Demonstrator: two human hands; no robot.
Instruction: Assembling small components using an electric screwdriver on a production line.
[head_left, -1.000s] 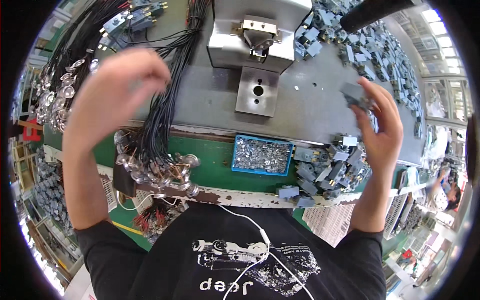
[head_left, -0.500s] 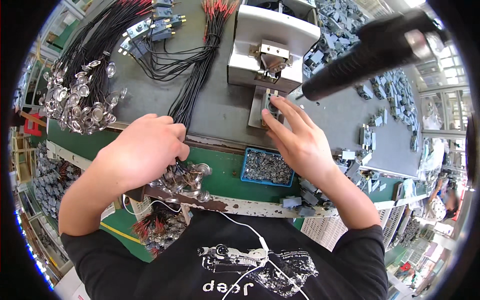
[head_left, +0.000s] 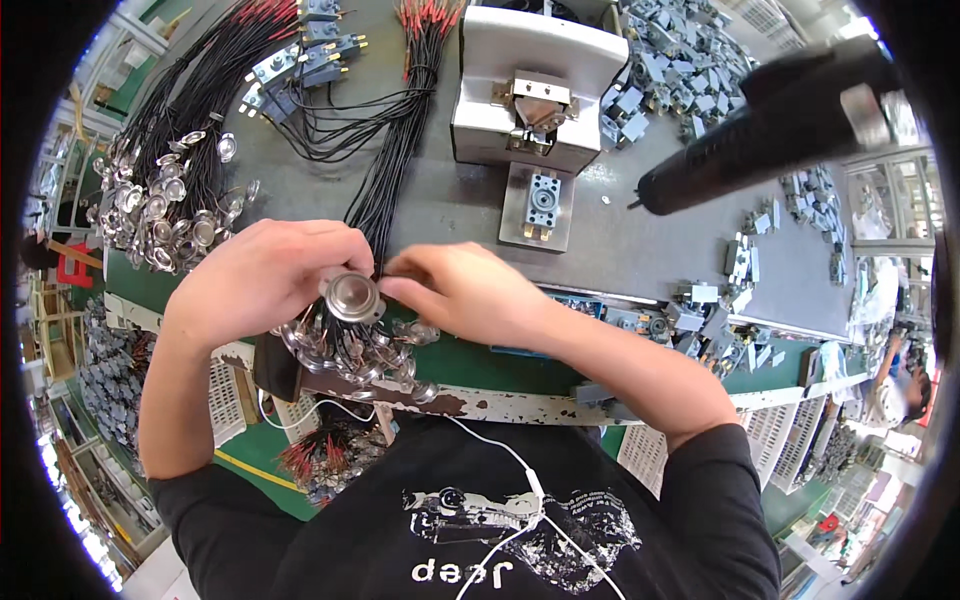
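Note:
My left hand [head_left: 275, 285] is closed at the near edge of the bench, pinching a round metal cap [head_left: 352, 298] with a flanged rim. Beneath it hangs a cluster of similar caps [head_left: 345, 352] on black wires. Close beside the cap is my right hand [head_left: 465, 290], its fingers bent together near the bundle of black wires [head_left: 385, 190]; what lies between the fingertips is hidden. Apart from both hands, a grey switch block [head_left: 543, 198] with brass terminals rests on a metal fixture plate [head_left: 515, 232] in front of a silver press-like machine [head_left: 540, 60].
A black power screwdriver [head_left: 720, 150] hangs at the right, tip down-left. Many grey switch blocks [head_left: 680, 65] are heaped behind and along the right side. My right forearm partly covers a blue tray [head_left: 515, 351]. More wired caps [head_left: 160, 200] lie at the left.
My right hand has left the switch block on the fixture and moved left beside my left hand. A metal cap now shows raised at my left fingers. The screwdriver has shifted slightly right.

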